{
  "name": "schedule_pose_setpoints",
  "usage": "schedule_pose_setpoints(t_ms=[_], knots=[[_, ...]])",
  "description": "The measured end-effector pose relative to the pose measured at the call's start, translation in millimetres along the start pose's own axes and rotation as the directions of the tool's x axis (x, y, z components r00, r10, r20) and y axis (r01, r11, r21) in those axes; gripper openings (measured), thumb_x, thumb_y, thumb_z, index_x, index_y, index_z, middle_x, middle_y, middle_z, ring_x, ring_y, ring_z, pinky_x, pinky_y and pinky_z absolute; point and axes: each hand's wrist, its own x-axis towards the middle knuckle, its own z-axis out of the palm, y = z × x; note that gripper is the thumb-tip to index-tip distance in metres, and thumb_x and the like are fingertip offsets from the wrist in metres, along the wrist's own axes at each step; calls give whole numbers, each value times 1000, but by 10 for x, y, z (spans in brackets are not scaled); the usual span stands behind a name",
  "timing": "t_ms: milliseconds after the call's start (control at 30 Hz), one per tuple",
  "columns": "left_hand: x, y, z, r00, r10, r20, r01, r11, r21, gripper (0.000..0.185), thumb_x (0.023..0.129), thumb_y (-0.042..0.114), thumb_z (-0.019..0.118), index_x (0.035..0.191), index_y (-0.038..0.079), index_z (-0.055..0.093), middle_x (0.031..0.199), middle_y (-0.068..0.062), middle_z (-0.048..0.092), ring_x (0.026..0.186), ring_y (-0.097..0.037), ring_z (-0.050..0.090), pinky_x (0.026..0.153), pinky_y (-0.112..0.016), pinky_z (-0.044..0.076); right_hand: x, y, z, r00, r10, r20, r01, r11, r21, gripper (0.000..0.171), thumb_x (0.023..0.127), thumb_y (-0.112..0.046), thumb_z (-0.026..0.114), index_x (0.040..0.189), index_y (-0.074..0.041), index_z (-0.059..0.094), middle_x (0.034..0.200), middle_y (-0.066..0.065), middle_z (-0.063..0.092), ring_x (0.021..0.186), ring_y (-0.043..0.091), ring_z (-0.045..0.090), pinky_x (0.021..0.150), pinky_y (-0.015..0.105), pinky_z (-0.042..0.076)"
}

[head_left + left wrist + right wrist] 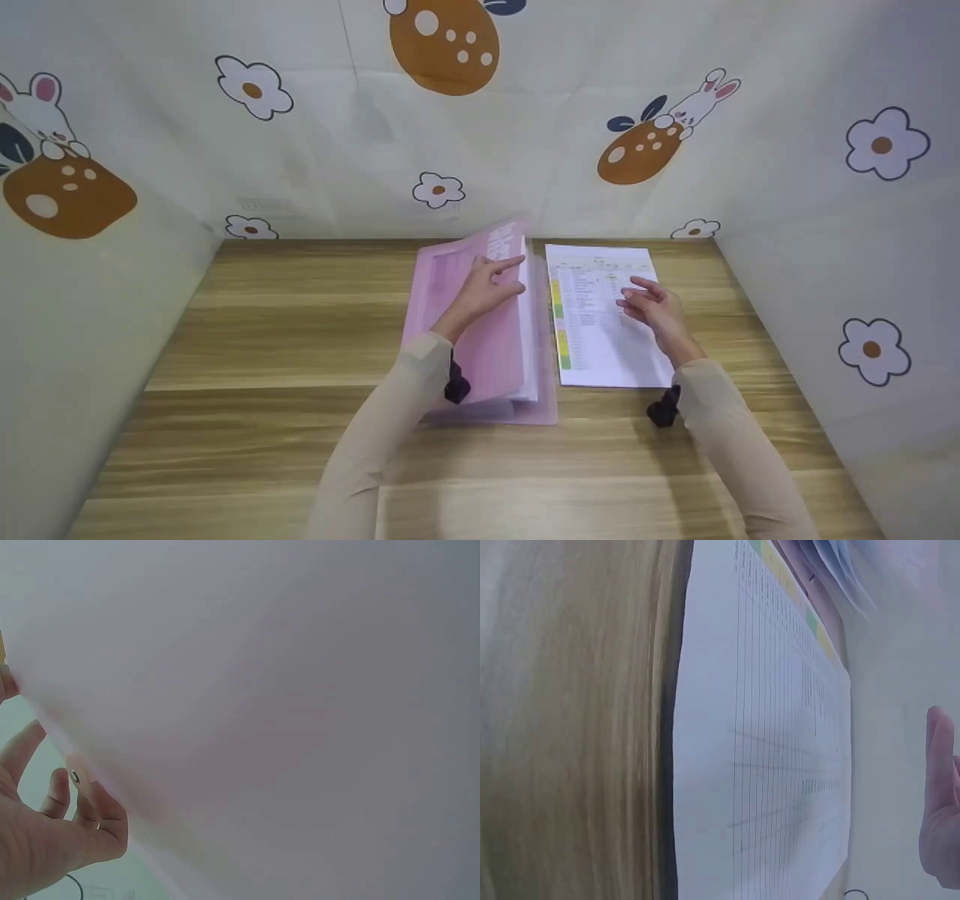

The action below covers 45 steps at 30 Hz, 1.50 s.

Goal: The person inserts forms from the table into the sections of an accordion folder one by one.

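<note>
Wooden table [262,360], walled on three sides by cloth printed with rabbits and flowers [255,90].

Pink folder [480,352] lying at centre of table, slightly far of middle, front cover lifted and tilted up toward the left. Clear inner sleeves [531,330] visible along its right edge. Left hand [484,289] against the raised cover, index finger extended toward the top right corner, other fingers loosely bent along the cover's edge; no firm grip discernible. In left wrist view, cover [285,705] fills nearly the whole frame, fingers [90,802] just beside its lower left edge.

Printed sheet [604,315] flat on table, just right of folder, not overlapping it. Table of rows with green and yellow colour bands down its left margin. Right hand [656,307] above the sheet's middle, fingers relaxed and slightly spread, holding nothing; contact with paper cannot be told. In right wrist view, sheet [772,765] lying along the wood, fingertips [939,742] off to the right.

Dark wrist straps on both forearms, beige sleeves.
</note>
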Motion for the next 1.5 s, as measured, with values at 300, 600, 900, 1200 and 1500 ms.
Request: schedule_pose_setpoints(t_ms=[300,600,900,1200,1500], knots=[[12,-9,8,1000,14,-9,-14,1000,-1,50,72,21,65,121,19,56,94,-10,37,80,-20,38,65,-28,34,-18,-29,-333,993,19,-115,-18,1000,10,58,75,-10,70,124,4,43,92,9,62,80,18,62,68,26,47],[5,1,4,1000,9,-11,-9,1000,-5,50,72,21,65,121,18,56,93,-9,37,80,-19,37,65,-28,33,-479,-397,-136,976,37,-217,-41,999,-18,59,80,-2,60,129,10,29,84,4,61,75,12,61,72,23,46],[7,0,0,1000,16,-8,-16,1000,-9,49,73,20,65,121,19,56,93,-7,37,83,-19,37,69,-29,35,-459,-281,-351,966,82,-245,-101,993,-66,63,81,-4,60,133,6,27,96,7,57,79,11,61,71,22,46],[5,-16,1,1000,21,-10,-21,1000,-10,49,73,20,65,121,18,56,92,-7,35,83,-19,38,70,-29,36,-577,-372,-281,949,112,-295,-169,970,-175,61,83,-7,56,135,4,26,113,15,48,84,11,58,83,28,41],[9,-21,10,1000,12,-17,-12,1000,-14,50,72,21,65,121,19,56,92,-7,35,81,-19,37,68,-28,35,-566,-337,-331,945,118,-305,-215,927,-308,60,85,-8,52,137,2,24,115,15,45,94,18,54,83,30,41]])
